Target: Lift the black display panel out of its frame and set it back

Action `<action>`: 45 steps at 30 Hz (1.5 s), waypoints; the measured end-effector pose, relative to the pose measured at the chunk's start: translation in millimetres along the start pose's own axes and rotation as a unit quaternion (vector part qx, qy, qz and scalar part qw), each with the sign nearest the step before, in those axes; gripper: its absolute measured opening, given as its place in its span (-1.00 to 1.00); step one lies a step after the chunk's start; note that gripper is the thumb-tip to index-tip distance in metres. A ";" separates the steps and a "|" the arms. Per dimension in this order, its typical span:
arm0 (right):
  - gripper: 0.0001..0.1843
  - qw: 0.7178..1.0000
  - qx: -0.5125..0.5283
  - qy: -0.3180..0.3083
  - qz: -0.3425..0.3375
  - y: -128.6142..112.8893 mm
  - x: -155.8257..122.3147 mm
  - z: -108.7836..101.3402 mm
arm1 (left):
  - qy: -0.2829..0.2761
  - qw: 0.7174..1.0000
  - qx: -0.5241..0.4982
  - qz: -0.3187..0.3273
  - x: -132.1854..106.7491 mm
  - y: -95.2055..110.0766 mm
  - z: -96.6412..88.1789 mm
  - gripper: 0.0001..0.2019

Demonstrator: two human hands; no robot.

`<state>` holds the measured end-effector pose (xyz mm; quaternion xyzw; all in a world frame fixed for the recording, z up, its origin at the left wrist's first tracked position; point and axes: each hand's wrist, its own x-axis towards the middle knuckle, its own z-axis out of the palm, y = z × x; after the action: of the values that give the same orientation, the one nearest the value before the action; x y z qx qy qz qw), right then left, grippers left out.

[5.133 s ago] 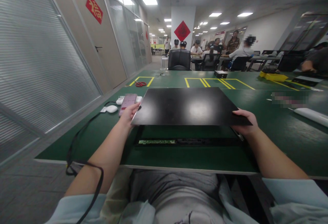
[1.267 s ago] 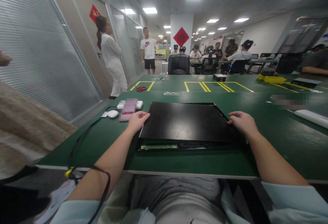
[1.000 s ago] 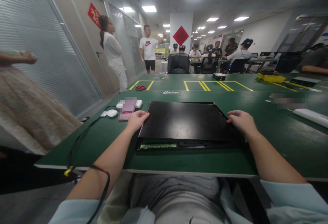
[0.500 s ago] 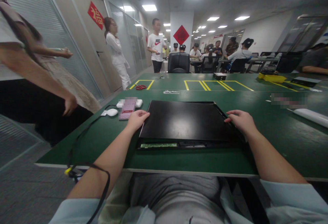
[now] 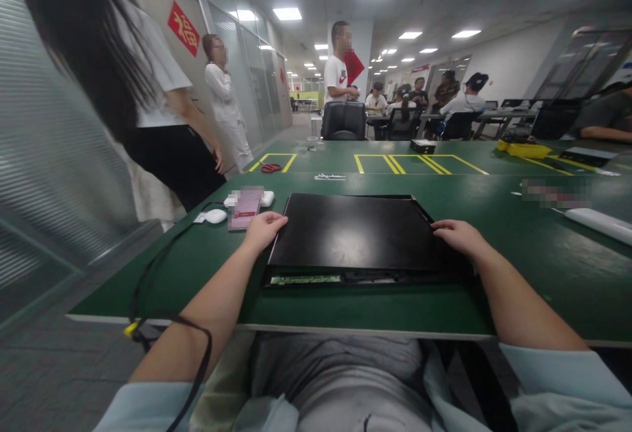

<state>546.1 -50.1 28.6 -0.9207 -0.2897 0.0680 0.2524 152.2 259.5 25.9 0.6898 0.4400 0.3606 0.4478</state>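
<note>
A flat black display panel [image 5: 353, 231] lies in front of me, seated over a dark frame [image 5: 424, 278] that shows along its near and right sides. Below the panel's near edge, a green circuit board strip [image 5: 306, 280] is visible in the frame. My left hand [image 5: 264, 231] pinches the panel's left edge between thumb and fingers. On the opposite side, my right hand [image 5: 459, 238] has its fingers closed at the panel's right edge. The undersides of the fingers are hidden on both hands.
On the green table [image 5: 197, 287], a phone [image 5: 245, 208] and a white rounded device [image 5: 215, 216] with a black cable lie at left. Farther back are red scissors [image 5: 270, 168] and a yellow tray [image 5: 523, 149]. A person [image 5: 168, 96] stands beside the table's left edge.
My right hand has closed from apart fingers onto the panel's right edge. My left hand and the panel have hardly moved. People at the left and back have walked to new spots.
</note>
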 end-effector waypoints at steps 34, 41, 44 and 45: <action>-0.40 0.998 -0.022 -0.046 -0.038 8.3 10.3 10.7 | -0.015 0.998 0.060 0.021 -11.6 13.6 -3.5 -0.72; -0.43 0.996 -0.044 -0.047 -0.056 7.2 10.0 11.7 | -0.015 0.996 0.088 0.026 -14.0 13.2 -4.1 -0.64; -0.43 0.995 -0.047 -0.048 -0.068 10.6 12.3 12.6 | -0.013 0.994 0.105 0.025 -13.7 12.8 -3.2 -0.56; -0.43 0.995 -0.047 -0.047 -0.069 11.7 13.1 12.8 | -0.012 0.993 0.113 0.025 -13.3 12.4 -3.0 -0.55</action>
<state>559.2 -45.5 11.9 -0.9050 -0.3672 0.0803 0.1990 148.3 245.4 37.1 0.7510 0.4549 0.3117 0.3631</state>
